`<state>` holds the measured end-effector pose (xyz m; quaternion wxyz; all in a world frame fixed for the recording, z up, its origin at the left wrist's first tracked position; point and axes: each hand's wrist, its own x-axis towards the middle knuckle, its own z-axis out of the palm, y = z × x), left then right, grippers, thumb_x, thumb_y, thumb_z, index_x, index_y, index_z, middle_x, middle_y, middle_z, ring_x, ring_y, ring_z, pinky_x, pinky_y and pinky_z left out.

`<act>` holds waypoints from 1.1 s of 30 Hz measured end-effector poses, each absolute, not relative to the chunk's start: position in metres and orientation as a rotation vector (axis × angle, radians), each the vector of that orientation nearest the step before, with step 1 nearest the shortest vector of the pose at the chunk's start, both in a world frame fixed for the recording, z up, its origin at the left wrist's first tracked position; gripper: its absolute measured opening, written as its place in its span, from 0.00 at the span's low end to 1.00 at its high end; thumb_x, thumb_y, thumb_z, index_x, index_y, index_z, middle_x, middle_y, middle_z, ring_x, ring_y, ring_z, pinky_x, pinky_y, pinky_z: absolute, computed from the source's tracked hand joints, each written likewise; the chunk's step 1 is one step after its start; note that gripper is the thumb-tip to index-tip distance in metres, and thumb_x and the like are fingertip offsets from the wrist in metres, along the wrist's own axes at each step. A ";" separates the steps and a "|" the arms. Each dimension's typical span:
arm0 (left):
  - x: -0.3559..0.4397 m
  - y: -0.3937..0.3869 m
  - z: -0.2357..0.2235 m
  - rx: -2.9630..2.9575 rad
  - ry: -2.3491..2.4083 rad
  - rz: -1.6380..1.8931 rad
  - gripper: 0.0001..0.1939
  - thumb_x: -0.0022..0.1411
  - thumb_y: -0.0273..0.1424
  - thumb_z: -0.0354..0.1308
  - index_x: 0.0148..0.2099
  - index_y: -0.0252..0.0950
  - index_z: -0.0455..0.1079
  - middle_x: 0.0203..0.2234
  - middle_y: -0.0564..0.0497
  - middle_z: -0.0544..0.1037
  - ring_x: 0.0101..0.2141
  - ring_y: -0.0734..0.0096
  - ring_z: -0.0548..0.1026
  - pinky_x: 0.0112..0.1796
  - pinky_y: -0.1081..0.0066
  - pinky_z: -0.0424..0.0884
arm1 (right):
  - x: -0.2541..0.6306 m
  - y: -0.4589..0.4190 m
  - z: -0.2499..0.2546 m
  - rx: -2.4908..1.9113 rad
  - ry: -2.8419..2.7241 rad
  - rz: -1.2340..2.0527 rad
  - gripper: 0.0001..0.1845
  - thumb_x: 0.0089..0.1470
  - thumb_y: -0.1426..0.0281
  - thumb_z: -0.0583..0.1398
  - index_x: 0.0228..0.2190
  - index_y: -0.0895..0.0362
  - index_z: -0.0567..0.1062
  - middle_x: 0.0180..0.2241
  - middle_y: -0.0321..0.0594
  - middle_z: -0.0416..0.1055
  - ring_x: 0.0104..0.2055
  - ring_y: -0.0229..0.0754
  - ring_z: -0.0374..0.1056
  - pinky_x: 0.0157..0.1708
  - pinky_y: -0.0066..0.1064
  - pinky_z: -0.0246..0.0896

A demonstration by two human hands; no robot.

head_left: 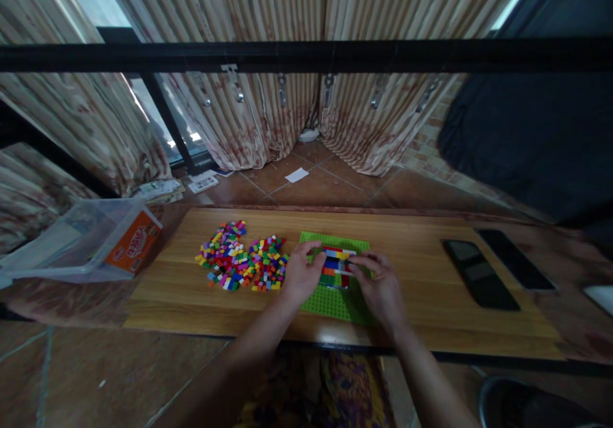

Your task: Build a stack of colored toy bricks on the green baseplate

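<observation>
A small build of toy bricks (330,264), in rows of blue, red, orange, white and yellow, is over a green studded baseplate (330,305) on the wooden table. My left hand (302,273) grips its left side, thumb and fingers curled at the edge. At the right side, my right hand (382,285) has its thumb and forefinger closed on the build's edge; a single brick between those fingertips would be too small to make out. Whether the build is pressed onto the baseplate cannot be seen. Left of the baseplate lies a heap of loose multicoloured bricks (244,259).
Two dark phone-like slabs (479,275) (514,259) lie at the table's right end. A clear plastic box (90,223) with an orange label stands at the left. Beyond the table, a black rail (306,57) crosses before striped curtains (268,108).
</observation>
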<state>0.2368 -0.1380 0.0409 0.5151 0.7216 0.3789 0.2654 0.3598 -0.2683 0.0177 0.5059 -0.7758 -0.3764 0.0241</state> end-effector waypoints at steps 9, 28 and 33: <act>0.270 -0.121 0.024 1.851 0.677 0.426 0.14 0.58 0.29 0.57 0.46 0.34 0.75 0.41 0.46 0.80 0.41 0.65 0.76 0.46 0.66 0.71 | 0.368 -0.254 0.007 -1.835 -0.871 0.191 0.09 0.48 0.62 0.63 0.30 0.51 0.82 0.45 0.44 0.69 0.50 0.48 0.65 0.53 0.47 0.58; 0.278 -0.132 0.028 1.871 0.738 0.418 0.10 0.54 0.23 0.58 0.40 0.34 0.76 0.34 0.51 0.80 0.36 0.70 0.77 0.43 0.70 0.73 | 0.370 -0.247 -0.001 -1.672 -0.659 0.467 0.18 0.42 0.61 0.66 0.35 0.57 0.76 0.34 0.41 0.75 0.37 0.45 0.70 0.42 0.40 0.65; 0.255 -0.131 0.038 1.931 0.718 0.602 0.15 0.57 0.28 0.59 0.49 0.35 0.73 0.44 0.47 0.79 0.46 0.65 0.76 0.51 0.64 0.70 | 0.369 -0.258 0.005 -1.667 -0.584 0.377 0.29 0.40 0.58 0.68 0.44 0.57 0.75 0.44 0.47 0.76 0.46 0.48 0.71 0.49 0.44 0.64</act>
